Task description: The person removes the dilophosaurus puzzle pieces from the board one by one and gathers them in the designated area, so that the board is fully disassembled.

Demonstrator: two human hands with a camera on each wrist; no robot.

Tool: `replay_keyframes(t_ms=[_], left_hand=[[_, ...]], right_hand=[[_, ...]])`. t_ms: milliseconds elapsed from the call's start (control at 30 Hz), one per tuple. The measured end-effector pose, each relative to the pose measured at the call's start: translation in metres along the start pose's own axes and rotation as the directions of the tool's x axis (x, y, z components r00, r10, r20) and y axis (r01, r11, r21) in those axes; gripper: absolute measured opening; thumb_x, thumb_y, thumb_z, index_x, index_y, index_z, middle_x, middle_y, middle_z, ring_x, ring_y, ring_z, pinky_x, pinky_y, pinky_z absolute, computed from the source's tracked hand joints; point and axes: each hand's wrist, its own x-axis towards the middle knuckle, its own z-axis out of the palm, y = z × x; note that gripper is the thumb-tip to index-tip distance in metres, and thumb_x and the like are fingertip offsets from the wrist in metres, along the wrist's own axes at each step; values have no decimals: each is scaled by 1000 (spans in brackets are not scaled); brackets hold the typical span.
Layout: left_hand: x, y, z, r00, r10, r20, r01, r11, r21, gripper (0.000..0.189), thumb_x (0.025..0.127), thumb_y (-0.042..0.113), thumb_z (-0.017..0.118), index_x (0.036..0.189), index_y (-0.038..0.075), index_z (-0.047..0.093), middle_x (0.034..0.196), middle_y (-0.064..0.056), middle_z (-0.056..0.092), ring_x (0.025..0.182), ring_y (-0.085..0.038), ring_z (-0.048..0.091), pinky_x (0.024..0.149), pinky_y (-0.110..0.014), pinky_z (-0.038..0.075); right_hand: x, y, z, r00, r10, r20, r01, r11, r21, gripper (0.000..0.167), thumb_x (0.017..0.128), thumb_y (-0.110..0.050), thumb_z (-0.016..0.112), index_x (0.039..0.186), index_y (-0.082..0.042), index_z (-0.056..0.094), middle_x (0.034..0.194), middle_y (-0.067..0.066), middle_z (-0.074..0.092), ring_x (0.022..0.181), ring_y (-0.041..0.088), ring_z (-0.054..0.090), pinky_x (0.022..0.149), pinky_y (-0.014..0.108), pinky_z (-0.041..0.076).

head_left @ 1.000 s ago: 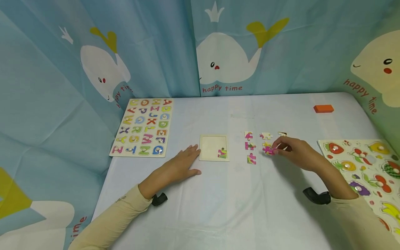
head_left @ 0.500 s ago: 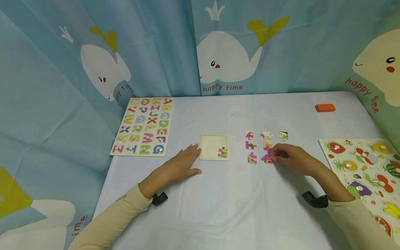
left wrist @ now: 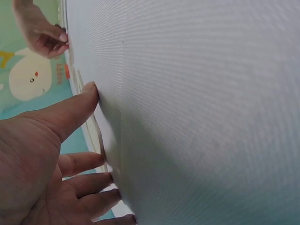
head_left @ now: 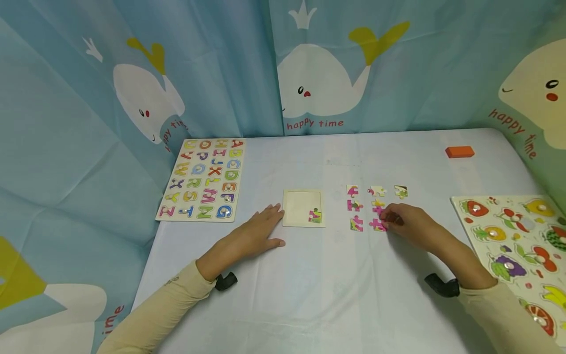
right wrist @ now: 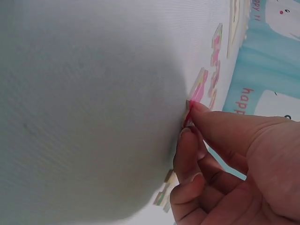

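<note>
In the head view my right hand [head_left: 409, 223] pinches a pink jigsaw piece [head_left: 377, 225] between thumb and index finger, low over the table. The right wrist view also shows this pinch, with the other fingers curled. Beside it, several loose jigsaw pieces [head_left: 354, 205] lie in rough rows. To their left is a square wooden puzzle tray [head_left: 297, 209] with one pink and green piece [head_left: 315, 216] in its lower right corner. Against the tray's left edge, my left hand [head_left: 252, 233] rests on the table with fingers spread and fairly straight.
A wooden alphabet board [head_left: 201, 182] lies at the back left. At the right edge is a fruit peg board [head_left: 508, 241]. Near the back right sits an orange block [head_left: 460, 152]. A whale-print curtain [head_left: 212, 73] hangs around the table.
My right hand has moved slightly toward me with the pink jigsaw piece, uncovering the piece at the top right of the rows. The left hand stays where it was.
</note>
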Motion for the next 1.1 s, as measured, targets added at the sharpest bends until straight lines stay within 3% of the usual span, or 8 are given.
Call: replay_keyframes(t_ms=[233,500,700,933,1100], left_hand=[[0,-1,1,1000,-3,6,3,1000,-4,83,102,40,70,165,3,31,176,-13,20,163,-31,17,131,-52,19],[0,-1,0,1000,-14,7,14,1000,-4,84,102,41,70,166,4,30,176,-12,19,164,-30,16,131,-52,18],[0,-1,0,1000,-10,3,10,1000,3,83,102,40,70,165,3,31,176,-13,19,163,-31,17,131,-52,19],[2,-2,1,1000,-5,1,5,1000,8,83,102,41,70,165,3,31,176,-13,20,163,-31,17,131,-52,19],[2,-2,2,1000,-4,0,4,1000,2,83,103,41,69,166,4,30,176,-13,20,164,-30,16,131,-53,19]], right_hand=[[10,-15,-1,998,-60,-19,60,998,-23,17,97,-7,75,109,0,68,94,7,69,87,23,63,76,38,57],[31,-57,5,989,-140,-38,142,987,70,25,100,-3,69,124,1,64,106,14,74,94,27,70,76,38,58],[52,-83,24,990,-140,-3,139,983,122,33,101,-5,67,133,1,61,107,13,72,99,29,68,84,42,57],[72,-102,48,987,-158,-2,157,977,143,31,98,-4,69,127,5,61,98,13,67,87,23,61,79,36,55],[76,-108,56,990,-141,22,138,985,106,30,100,-8,71,125,5,61,104,14,64,91,24,60,83,36,56]])
